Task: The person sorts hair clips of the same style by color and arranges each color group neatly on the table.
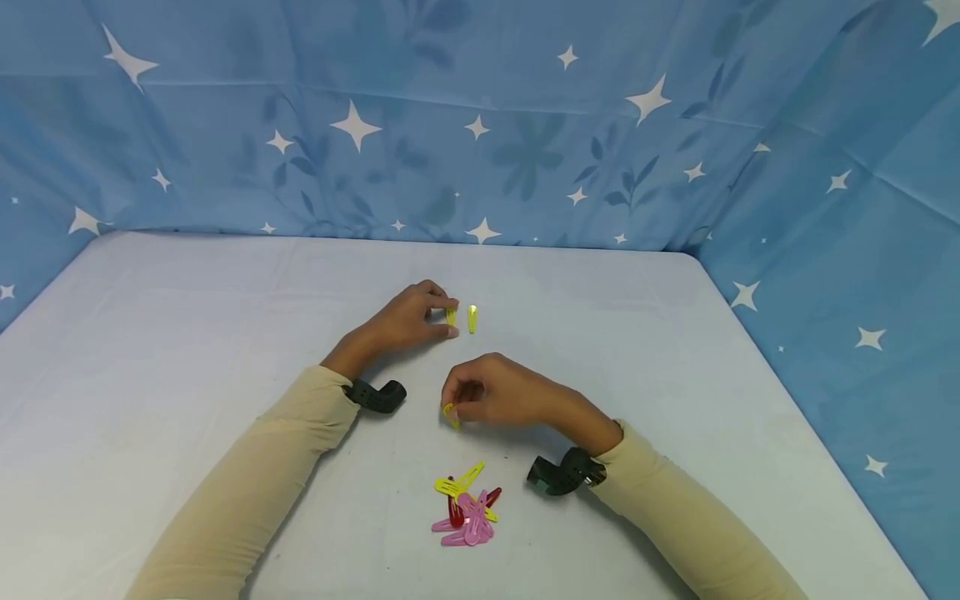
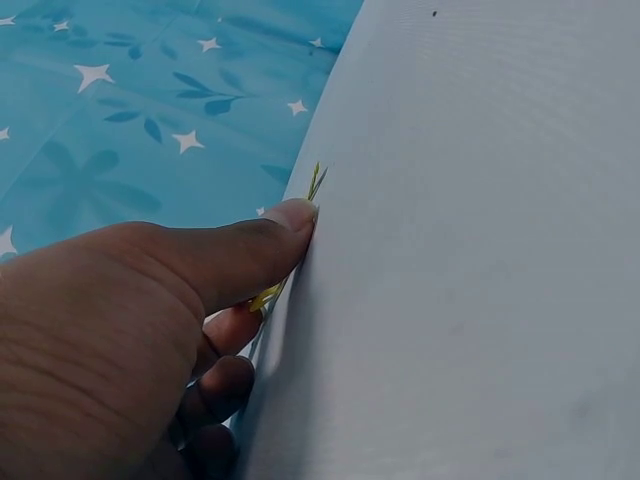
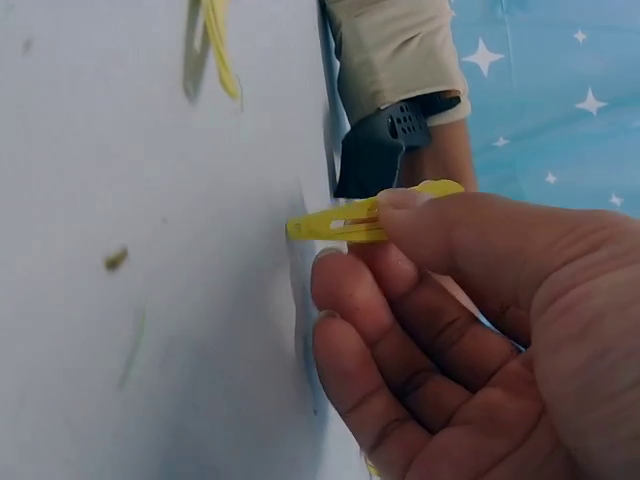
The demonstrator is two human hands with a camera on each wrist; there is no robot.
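Observation:
Near the back middle of the table, my left hand (image 1: 411, 318) holds a yellow hair clip (image 1: 451, 317) between thumb and fingers, low at the white cloth. Just right of it lies another yellow hair clip (image 1: 472, 318), roughly upright in the head view. My right hand (image 1: 501, 390) is closer to me and pinches a third yellow hair clip (image 3: 345, 222) between thumb and index finger, its narrow end pointing out past the fingertips. Below the right hand sits a loose pile of pink hair clips (image 1: 474, 530), red hair clips (image 1: 456, 512) and yellow hair clips (image 1: 469, 475).
A white cloth covers the table (image 1: 637, 333). Behind it and along the right side hangs a blue curtain (image 1: 525, 167) with white stars. Black wrist cameras (image 1: 566, 472) are strapped at both beige sleeves (image 1: 255, 475).

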